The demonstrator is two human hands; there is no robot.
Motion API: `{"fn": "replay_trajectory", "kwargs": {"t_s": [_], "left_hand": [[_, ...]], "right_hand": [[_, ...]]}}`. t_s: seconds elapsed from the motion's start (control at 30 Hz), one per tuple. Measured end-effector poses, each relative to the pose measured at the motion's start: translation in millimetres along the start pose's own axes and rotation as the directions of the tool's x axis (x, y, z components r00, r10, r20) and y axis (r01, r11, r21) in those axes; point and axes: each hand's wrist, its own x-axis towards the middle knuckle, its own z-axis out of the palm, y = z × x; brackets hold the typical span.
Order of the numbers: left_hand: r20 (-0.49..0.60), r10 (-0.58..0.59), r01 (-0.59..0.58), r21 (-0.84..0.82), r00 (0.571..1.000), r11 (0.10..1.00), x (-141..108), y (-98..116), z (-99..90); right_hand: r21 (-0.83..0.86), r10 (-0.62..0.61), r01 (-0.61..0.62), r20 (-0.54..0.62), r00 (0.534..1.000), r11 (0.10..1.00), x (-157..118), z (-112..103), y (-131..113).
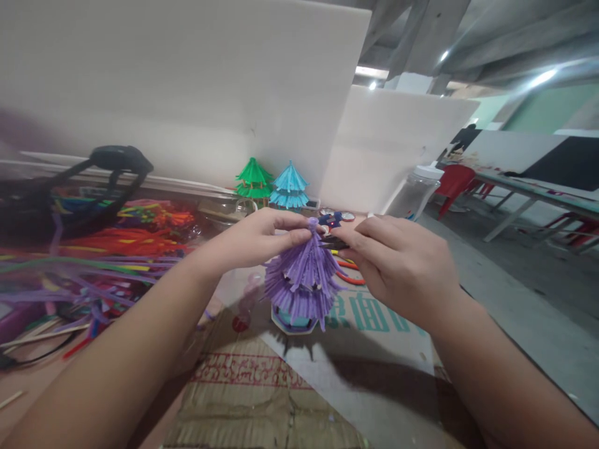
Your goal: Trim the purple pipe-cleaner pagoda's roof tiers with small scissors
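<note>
A purple tiered tree-shaped model (305,284) made of fuzzy strips stands upright on an octagonal base (294,324) with a light-blue inside. My left hand (262,237) pinches its narrow top between thumb and forefinger from the left. On the right, my right hand (402,259) is closed on a thin dark tool (333,242), whose tip is beside the upper part of the purple model. The tool's handle is hidden in the fingers.
Behind stand a green model (253,179) and a light-blue model (289,186). Colourful fuzzy strips (126,240) lie at left near a black object (120,159). A clear jar (415,190) stands at right. Printed cardboard (243,399) lies underneath.
</note>
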Motion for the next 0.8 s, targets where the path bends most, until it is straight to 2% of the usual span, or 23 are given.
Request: {"fn": "replay_trajectory", "kwargs": {"t_s": [0.23, 0.8], "left_hand": [[-0.057, 0.018, -0.02, -0.037, 0.998, 0.999, 0.2, 1.8, 2.4], [-0.107, 0.025, -0.015, 0.091, 0.994, 0.996, -0.4, 5.9, 5.2]], "right_hand": [[-0.021, -0.003, 0.003, 0.004, 1.0, 1.0, -0.2, 0.7, -2.8], [-0.046, -0.001, 0.003, 0.042, 0.999, 0.999, -2.9, -1.5, -5.7]]}}
